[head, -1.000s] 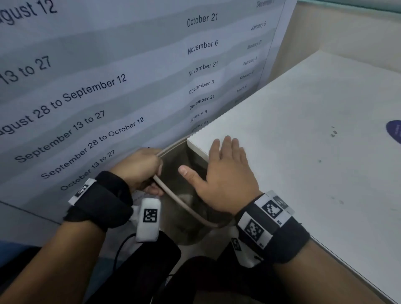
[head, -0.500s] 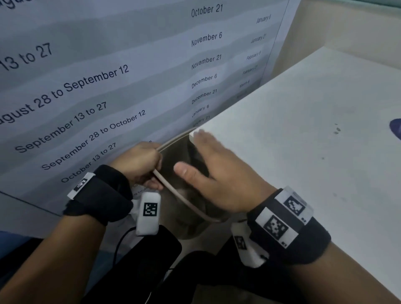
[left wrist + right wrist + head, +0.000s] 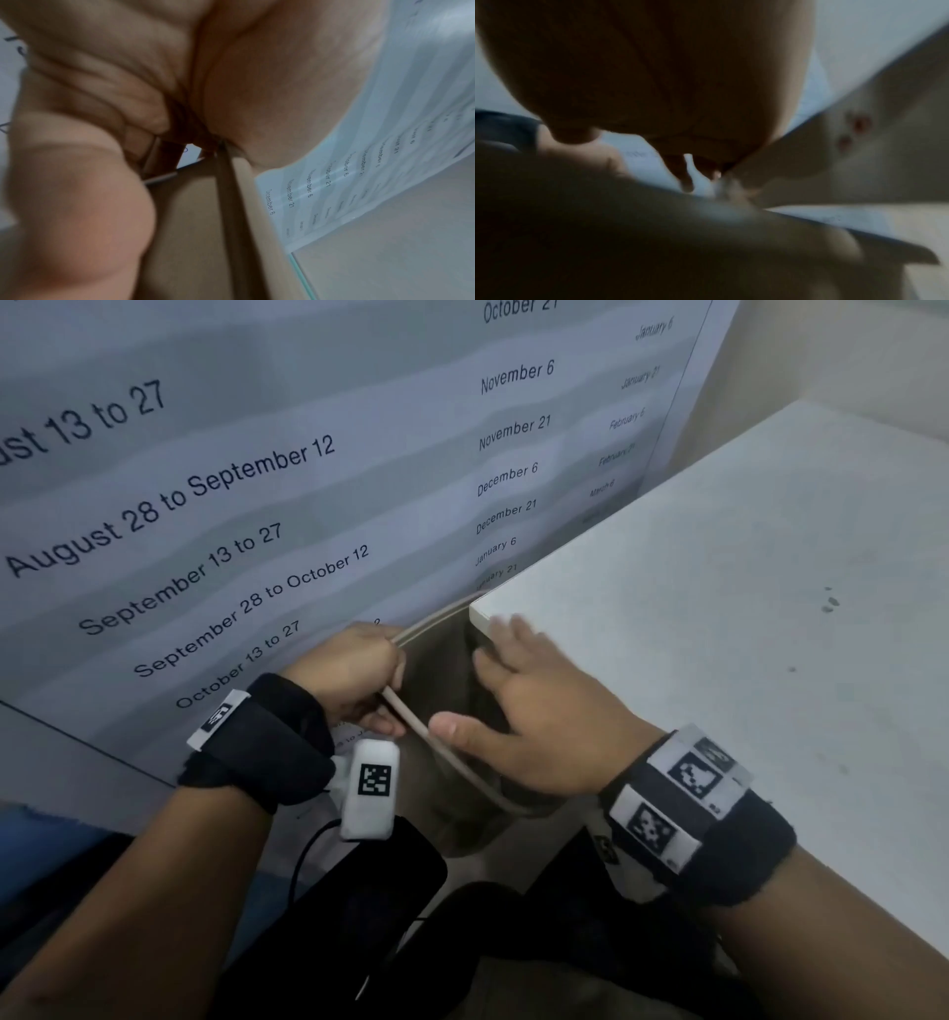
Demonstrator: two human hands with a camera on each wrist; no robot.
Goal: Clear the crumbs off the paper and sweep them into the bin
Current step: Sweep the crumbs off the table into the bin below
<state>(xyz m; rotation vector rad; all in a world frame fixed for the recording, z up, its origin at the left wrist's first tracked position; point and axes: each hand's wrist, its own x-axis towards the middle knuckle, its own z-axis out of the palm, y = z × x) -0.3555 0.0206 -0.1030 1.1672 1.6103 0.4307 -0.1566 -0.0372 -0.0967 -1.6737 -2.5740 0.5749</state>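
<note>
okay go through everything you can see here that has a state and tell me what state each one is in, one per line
bin: held up beside the table corner, mouth open, contents not visible
left hand: grips the bin's rim
right hand: flat, fingers straight, over the table's corner edge above the bin
table: white top, a few small specks left on it
wall chart: hanging flat behind the bin

The white worktop (image 3: 719, 618) has its near corner above a beige bin (image 3: 452, 690). A few small dark crumbs (image 3: 829, 602) lie on its surface, with faint specks nearer the front. The right hand (image 3: 544, 726) rests flat on its corner edge.
</note>
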